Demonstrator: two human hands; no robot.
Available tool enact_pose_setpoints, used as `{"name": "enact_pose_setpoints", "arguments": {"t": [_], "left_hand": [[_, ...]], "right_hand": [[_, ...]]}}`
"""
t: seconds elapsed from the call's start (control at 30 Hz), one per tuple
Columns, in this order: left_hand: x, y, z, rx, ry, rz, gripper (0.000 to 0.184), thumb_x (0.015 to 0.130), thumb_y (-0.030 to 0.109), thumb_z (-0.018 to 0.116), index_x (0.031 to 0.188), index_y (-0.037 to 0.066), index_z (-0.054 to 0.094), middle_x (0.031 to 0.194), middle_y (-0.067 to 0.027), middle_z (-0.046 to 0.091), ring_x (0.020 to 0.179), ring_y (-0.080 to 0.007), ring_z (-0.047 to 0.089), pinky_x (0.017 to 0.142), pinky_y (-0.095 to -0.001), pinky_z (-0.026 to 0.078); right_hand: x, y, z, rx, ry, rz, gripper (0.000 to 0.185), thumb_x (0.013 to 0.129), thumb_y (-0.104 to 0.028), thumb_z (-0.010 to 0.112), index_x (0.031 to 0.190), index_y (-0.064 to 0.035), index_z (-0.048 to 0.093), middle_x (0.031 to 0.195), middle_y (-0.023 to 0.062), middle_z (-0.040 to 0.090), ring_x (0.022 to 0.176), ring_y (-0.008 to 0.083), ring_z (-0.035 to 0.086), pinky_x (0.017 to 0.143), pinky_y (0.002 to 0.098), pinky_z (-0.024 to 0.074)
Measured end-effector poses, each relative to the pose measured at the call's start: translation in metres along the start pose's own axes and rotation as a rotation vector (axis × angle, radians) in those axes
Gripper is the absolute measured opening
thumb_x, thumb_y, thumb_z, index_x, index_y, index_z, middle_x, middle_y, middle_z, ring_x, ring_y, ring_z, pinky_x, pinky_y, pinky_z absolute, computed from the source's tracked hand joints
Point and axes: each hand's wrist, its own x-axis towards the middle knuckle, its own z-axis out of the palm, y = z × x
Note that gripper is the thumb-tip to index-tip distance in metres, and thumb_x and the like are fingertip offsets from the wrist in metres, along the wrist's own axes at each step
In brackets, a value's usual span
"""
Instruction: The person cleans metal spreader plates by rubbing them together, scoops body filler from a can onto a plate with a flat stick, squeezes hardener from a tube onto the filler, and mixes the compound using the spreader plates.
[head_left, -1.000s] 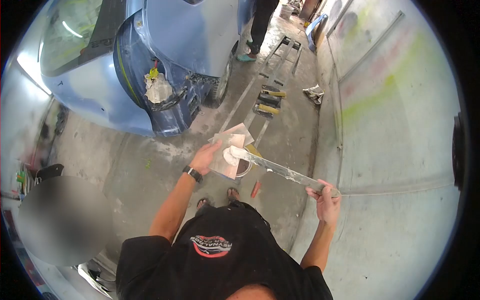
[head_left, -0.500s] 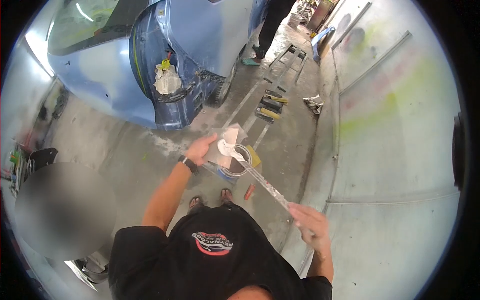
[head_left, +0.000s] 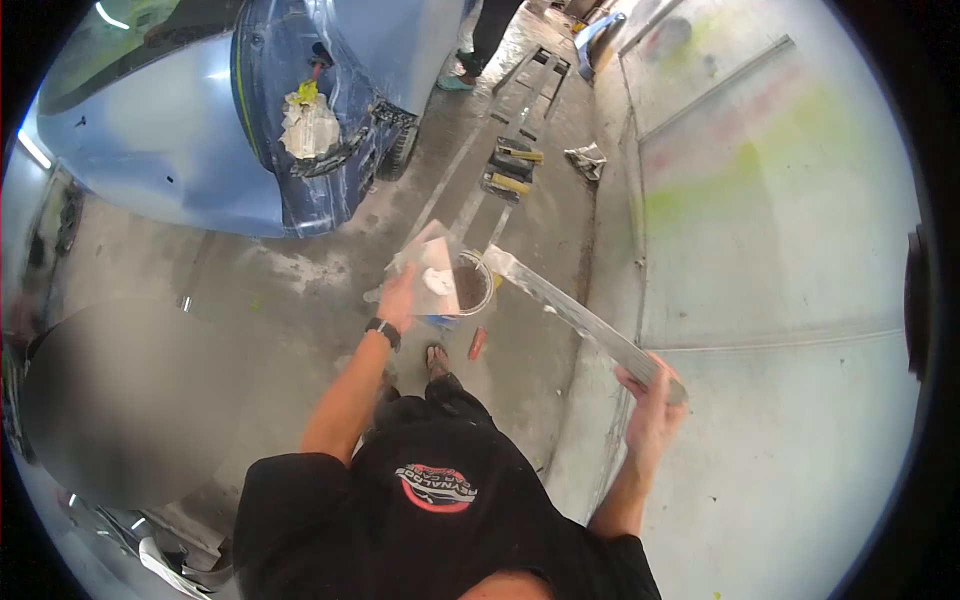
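My left hand [head_left: 398,296], with a dark watch on its wrist, is closed on the edge of a flat mixing board [head_left: 445,300]. A dollop of white paste [head_left: 437,281] lies on the board's pinkish face. Beside the board, and partly covered by it, is an open round can [head_left: 474,284] with white smears about its rim. My right hand [head_left: 652,398] grips one end of a long flat stirring stick [head_left: 590,325]. White paste coats the stick's far end, which is just right of the can, apart from the board.
A blue car [head_left: 180,130] with patchy paint and an opened rear corner stands at upper left. Sanding blocks [head_left: 508,184] rest on a low step bench [head_left: 530,95]. A red object [head_left: 478,343] lies near my feet. A pale wall [head_left: 760,260] bounds the right; another person's leg [head_left: 487,40] shows beyond.
My right hand has drawn the stick away from the board to the right, leaving the white dollop there. The stick now shows its broad side. The whole view has shifted.
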Motion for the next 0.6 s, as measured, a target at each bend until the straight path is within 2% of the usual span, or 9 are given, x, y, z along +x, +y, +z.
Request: {"name": "enact_pose_setpoints", "arguments": {"t": [0.07, 0.13, 0.17, 0.2, 0.27, 0.37, 0.5, 0.57, 0.6], "left_hand": [[0.022, -0.022, -0.034, -0.092, -0.068, 0.073, 0.058, 0.098, 0.046, 0.064, 0.134, 0.001, 0.055, 0.123, -0.0092, 0.065, 0.11, -0.0226, 0.063, 0.093, -0.0378, 0.053], [0.005, -0.014, -0.039, -0.121, -0.022, 0.104, 0.057, 0.1, 0.045, 0.062, 0.135, 0.001, 0.055, 0.124, -0.0096, 0.064, 0.111, -0.0231, 0.063, 0.094, -0.0395, 0.054], [-0.005, -0.012, -0.043, -0.131, 0.006, 0.117, 0.056, 0.101, 0.044, 0.06, 0.136, 0.0, 0.054, 0.125, -0.0098, 0.064, 0.111, -0.0233, 0.063, 0.094, -0.0403, 0.054], [-0.011, -0.014, -0.054, -0.124, 0.002, 0.112, 0.056, 0.101, 0.045, 0.059, 0.137, 0.002, 0.054, 0.127, -0.0096, 0.064, 0.113, -0.0241, 0.063, 0.096, -0.0418, 0.054], [-0.023, -0.016, -0.078, -0.108, -0.001, 0.102, 0.056, 0.102, 0.047, 0.056, 0.139, 0.005, 0.054, 0.132, -0.0093, 0.063, 0.116, -0.0257, 0.064, 0.099, -0.0448, 0.053], [-0.054, -0.027, -0.116, -0.072, 0.047, 0.103, 0.054, 0.105, 0.045, 0.05, 0.142, 0.005, 0.05, 0.134, -0.0085, 0.062, 0.117, -0.0258, 0.063, 0.1, -0.045, 0.053], [-0.121, -0.058, -0.14, -0.068, 0.177, -0.013, 0.053, 0.106, 0.042, 0.047, 0.145, 0.006, 0.047, 0.135, -0.0087, 0.061, 0.118, -0.026, 0.063, 0.099, -0.0454, 0.053], [-0.153, -0.09, -0.161, -0.023, 0.298, -0.096, 0.054, 0.106, 0.042, 0.047, 0.147, 0.006, 0.045, 0.138, -0.0093, 0.059, 0.121, -0.0264, 0.061, 0.101, -0.0459, 0.053], [-0.169, -0.106, -0.166, -0.004, 0.373, -0.141, 0.054, 0.106, 0.041, 0.048, 0.147, 0.007, 0.044, 0.138, -0.0085, 0.06, 0.122, -0.0261, 0.061, 0.103, -0.0457, 0.052]], "right_hand": [[0.01, 0.022, 0.03, -0.058, -0.05, 0.08, 0.034, 0.105, -0.021, 0.056, 0.116, 0.0105, 0.064, 0.107, 0.0179, 0.068, 0.089, 0.0281, 0.072, 0.081, 0.0408, 0.0625], [0.028, 0.058, 0.061, -0.121, -0.121, 0.225, 0.032, 0.105, -0.019, 0.055, 0.114, 0.0095, 0.066, 0.109, 0.0153, 0.068, 0.093, 0.0262, 0.072, 0.084, 0.0357, 0.0614], [0.041, 0.09, 0.07, -0.121, -0.218, 0.274, 0.036, 0.105, -0.021, 0.057, 0.123, 0.0092, 0.062, 0.117, 0.0163, 0.066, 0.094, 0.0258, 0.072, 0.083, 0.0338, 0.0609], [0.049, 0.126, 0.083, -0.102, -0.237, 0.277, 0.049, 0.1, -0.031, 0.065, 0.132, 0.0053, 0.057, 0.121, 0.0154, 0.065, 0.098, 0.0228, 0.072, 0.078, 0.031, 0.0571], [0.059, 0.183, 0.095, -0.404, -0.282, 0.082, 0.06, 0.099, -0.034, 0.066, 0.142, 0.0039, 0.049, 0.131, 0.0181, 0.061, 0.1, 0.0216, 0.07, 0.082, 0.0335, 0.0568], [0.075, 0.251, 0.076, -0.25, -0.227, 0.193, 0.062, 0.1, -0.037, 0.063, 0.148, -0.0011, 0.046, 0.132, 0.0205, 0.061, 0.099, 0.0229, 0.071, 0.08, 0.0343, 0.0588], [0.075, 0.315, 0.012, -0.018, -0.231, 0.562, 0.054, 0.101, -0.038, 0.06, 0.139, -0.0001, 0.053, 0.12, 0.0161, 0.067, 0.089, 0.0209, 0.071, 0.075, 0.0338, 0.0587], [0.058, 0.381, -0.025, 0.031, -0.2, 0.704, 0.048, 0.101, -0.037, 0.06, 0.133, 0.0002, 0.057, 0.111, 0.0132, 0.07, 0.084, 0.0199, 0.071, 0.071, 0.0337, 0.0588], [0.04, 0.433, -0.044, -0.081, -0.173, 0.686, 0.04, 0.101, -0.034, 0.059, 0.122, -0.0003, 0.063, 0.101, 0.0115, 0.071, 0.08, 0.0186, 0.07, 0.067, 0.0332, 0.0577]]}}
